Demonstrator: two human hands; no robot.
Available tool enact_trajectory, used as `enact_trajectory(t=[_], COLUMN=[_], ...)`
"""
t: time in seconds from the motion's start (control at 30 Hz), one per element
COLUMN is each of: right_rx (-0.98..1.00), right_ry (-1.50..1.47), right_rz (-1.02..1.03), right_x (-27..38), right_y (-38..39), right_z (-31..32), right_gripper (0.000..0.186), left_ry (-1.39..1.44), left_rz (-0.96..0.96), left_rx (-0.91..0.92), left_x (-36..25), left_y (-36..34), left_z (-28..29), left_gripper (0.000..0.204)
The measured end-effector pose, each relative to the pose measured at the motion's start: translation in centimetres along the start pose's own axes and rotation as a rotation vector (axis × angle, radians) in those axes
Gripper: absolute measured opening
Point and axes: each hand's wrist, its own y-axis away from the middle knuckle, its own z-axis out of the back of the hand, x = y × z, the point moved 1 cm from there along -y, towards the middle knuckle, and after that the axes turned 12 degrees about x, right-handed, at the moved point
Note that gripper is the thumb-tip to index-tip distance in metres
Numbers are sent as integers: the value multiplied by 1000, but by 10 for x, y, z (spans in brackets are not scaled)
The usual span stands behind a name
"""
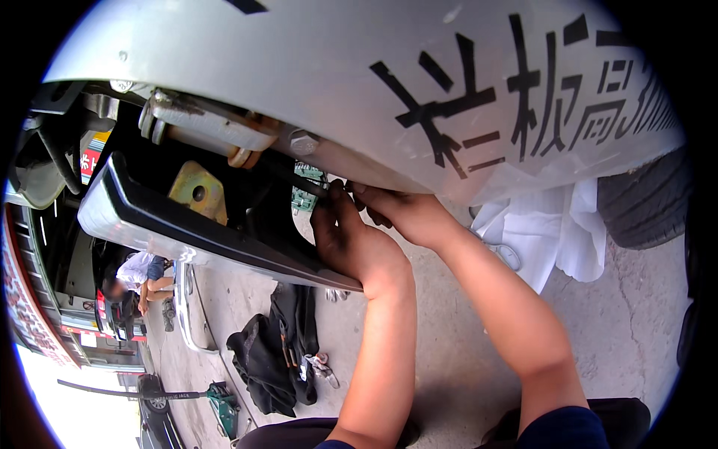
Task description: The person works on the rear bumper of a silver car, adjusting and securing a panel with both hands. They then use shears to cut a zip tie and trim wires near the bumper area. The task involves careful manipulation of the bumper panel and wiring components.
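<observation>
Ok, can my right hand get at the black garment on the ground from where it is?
Probably not directly. In this view, your left hand and the black-and-silver panel lie between your right hand and the black garment, down on the ground. You'd likely need to draw back and reach around.

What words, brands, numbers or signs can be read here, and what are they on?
I'll describe each without copying it.
Grey panel: large black characters, then digits near the right rim; readable.
Jack handle: small lettering, partly readable.
Red signboard, far left: characters too small and blurred.
Red sign, upper left: pale characters, partly hidden.
</observation>
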Motion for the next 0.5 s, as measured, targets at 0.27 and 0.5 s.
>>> enact_trajectory(t=[0.27,0.5], right_rx=[-292,-143], right_ry=[1074,483], right_rz=[563,208], right_x=[-11,-21], right_y=[5,-5], right_z=[0,-6], right_gripper=[28,24], left_ry=[93,17], left_rz=[80,-56], left_rx=[44,47], left_x=[4,14], left_y=[2,-6], left_z=[3,8], left_gripper=[30,20])
